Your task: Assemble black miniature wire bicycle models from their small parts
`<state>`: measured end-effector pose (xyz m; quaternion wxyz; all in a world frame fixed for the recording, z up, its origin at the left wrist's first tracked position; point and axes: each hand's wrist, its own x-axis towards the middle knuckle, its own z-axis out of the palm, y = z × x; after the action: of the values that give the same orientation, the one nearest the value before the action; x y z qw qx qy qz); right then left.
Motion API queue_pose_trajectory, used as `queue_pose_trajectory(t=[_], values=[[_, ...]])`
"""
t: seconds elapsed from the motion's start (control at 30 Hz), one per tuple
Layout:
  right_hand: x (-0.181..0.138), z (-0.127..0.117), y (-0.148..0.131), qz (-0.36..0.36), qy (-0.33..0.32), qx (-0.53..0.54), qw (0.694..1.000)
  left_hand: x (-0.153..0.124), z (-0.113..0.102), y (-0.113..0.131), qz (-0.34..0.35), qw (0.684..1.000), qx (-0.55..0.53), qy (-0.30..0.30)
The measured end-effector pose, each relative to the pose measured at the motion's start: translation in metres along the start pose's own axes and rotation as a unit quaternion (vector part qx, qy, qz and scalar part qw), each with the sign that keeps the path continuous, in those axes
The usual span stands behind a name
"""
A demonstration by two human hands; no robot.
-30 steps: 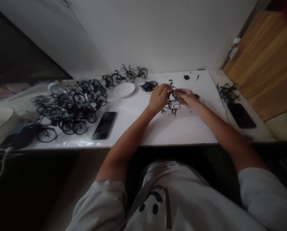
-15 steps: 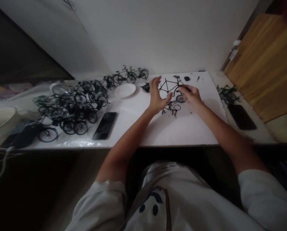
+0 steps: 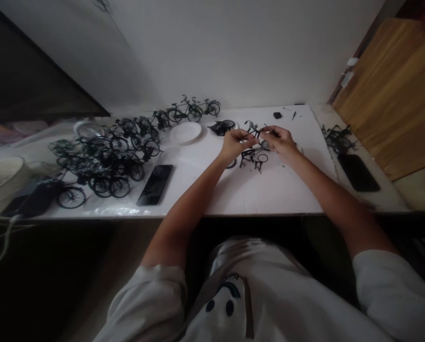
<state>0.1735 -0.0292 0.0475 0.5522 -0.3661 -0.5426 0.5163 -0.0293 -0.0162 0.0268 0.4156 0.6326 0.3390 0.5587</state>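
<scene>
Above the white board, both hands hold a black model bicycle frame with handlebars; fingers cover much of it. My left hand is closed on its left side, thumb and fingers pinched together. On the other side my right hand grips it near the fork, and a thin dark sliver shows by those fingers, too small to name. Small black bicycle parts, with a small wheel among them, lie on the board just below the hands. Another loose wheel is partly hidden behind my right hand.
Many model bicycles crowd the left side. A white plate and a pile of dark parts sit behind my left hand. Phones lie left and right. A small black block rests at the back right.
My left hand was spread beside the frame and has closed on it. The frame has tilted and turned between the hands. My right hand keeps its grip.
</scene>
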Motion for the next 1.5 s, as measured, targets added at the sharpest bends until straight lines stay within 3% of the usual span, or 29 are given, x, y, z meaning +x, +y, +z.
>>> queue_pose_trajectory(t=[0.17, 0.47, 0.53, 0.67, 0.9, 1.1, 1.5], values=[[0.000, -0.001, 0.003, 0.000, -0.015, -0.010, 1.000, -0.005, 0.005, 0.006, -0.026, 0.998, -0.019, -0.046], [-0.004, 0.002, 0.001, 0.016, -0.034, -0.044, 0.998, -0.006, 0.011, -0.001, 0.031, 0.999, -0.016, -0.014], [-0.005, 0.001, 0.001, -0.008, -0.017, -0.077, 0.997, -0.006, 0.010, -0.003, 0.049, 0.998, 0.032, -0.004], [-0.008, -0.004, -0.003, -0.143, 0.044, -0.217, 0.965, -0.006, 0.005, -0.007, 0.096, 0.976, 0.188, 0.042], [-0.001, -0.011, -0.006, -0.249, 0.007, -0.363, 0.898, -0.002, -0.005, -0.011, 0.133, 0.939, 0.315, 0.039], [-0.003, -0.013, -0.009, -0.263, 0.020, -0.387, 0.884, 0.002, -0.009, -0.017, 0.150, 0.929, 0.331, 0.062], [-0.006, -0.010, -0.008, -0.286, 0.007, -0.411, 0.866, 0.001, -0.009, -0.014, 0.136, 0.933, 0.331, 0.039]])
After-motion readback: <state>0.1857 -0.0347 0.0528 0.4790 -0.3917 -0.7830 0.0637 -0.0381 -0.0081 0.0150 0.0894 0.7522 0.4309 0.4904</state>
